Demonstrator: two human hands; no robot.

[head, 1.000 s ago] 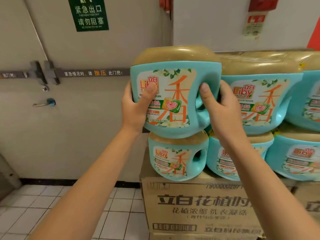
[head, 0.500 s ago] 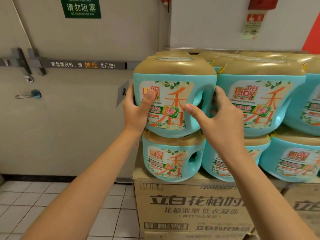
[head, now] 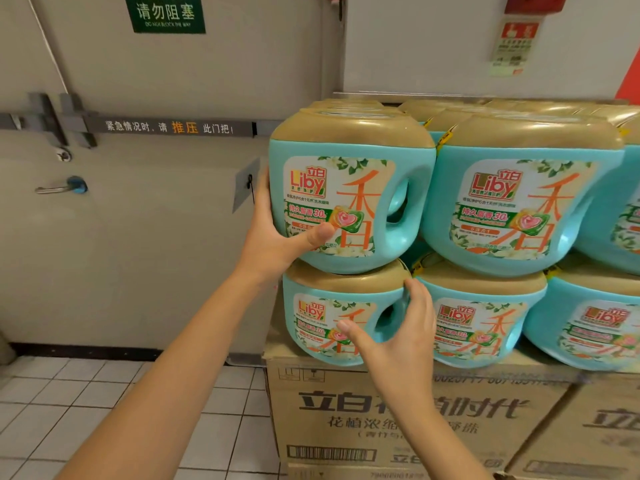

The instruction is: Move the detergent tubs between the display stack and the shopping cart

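A teal detergent tub (head: 349, 188) with a tan lid sits at the top left corner of the display stack. It rests on a lower tub (head: 311, 323). My left hand (head: 273, 237) grips the top tub's left side, thumb across the label. My right hand (head: 398, 344) hovers with spread fingers in front of the lower tub's handle, fingertips at its lid rim. More matching tubs (head: 519, 202) fill both rows to the right. No shopping cart is in view.
The tubs stand on printed cardboard cartons (head: 346, 410). Left of the stack is a grey emergency exit door (head: 138, 237) with a push bar (head: 166, 127) and a lever handle (head: 59, 187). White tiled floor (head: 69, 393) lies below.
The top tub came down onto the lower tub and sits in line with its neighbours. My right hand let go of its handle and dropped to the lower tub.
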